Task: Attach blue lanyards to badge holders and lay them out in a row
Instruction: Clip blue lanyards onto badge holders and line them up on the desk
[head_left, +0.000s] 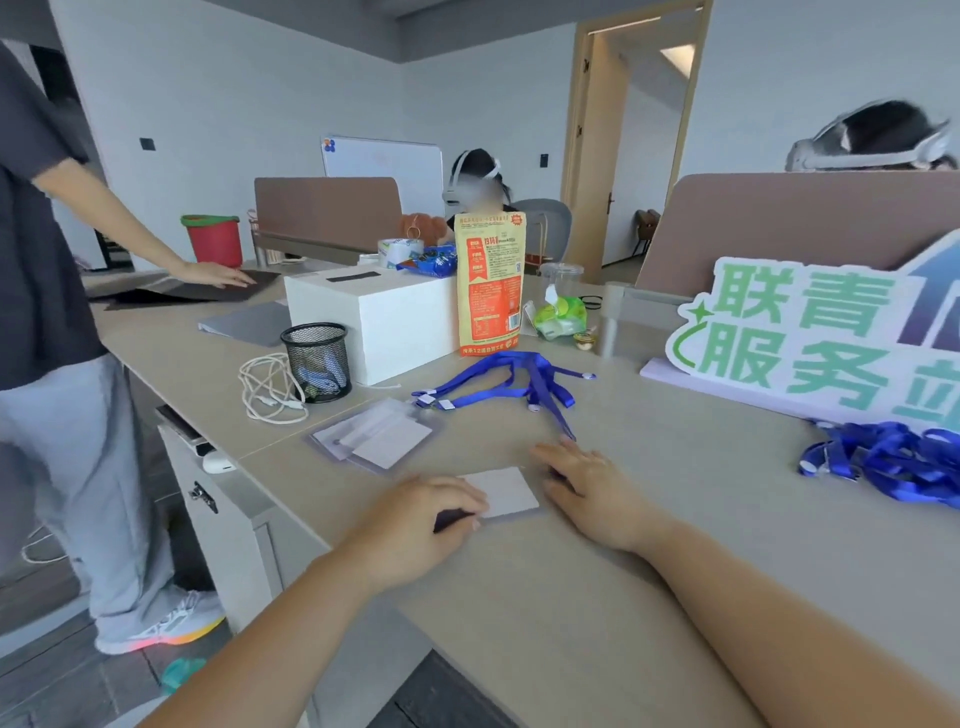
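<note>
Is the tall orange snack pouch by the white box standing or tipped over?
Standing. The orange snack pouch sits upright on its base, leaning against the white box.

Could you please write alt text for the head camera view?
Both hands rest on a beige desk: the left hand pins the near edge of a badge holder while the right hand lies flat beside it. Beyond lie a stack of badge holders and loose blue lanyards.

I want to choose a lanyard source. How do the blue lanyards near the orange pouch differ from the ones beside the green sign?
The lanyards by the orange pouch lie spread out, with white end clips visible. The lanyards by the green sign are bunched in a tangled heap. Both are blue and unattached.
</note>
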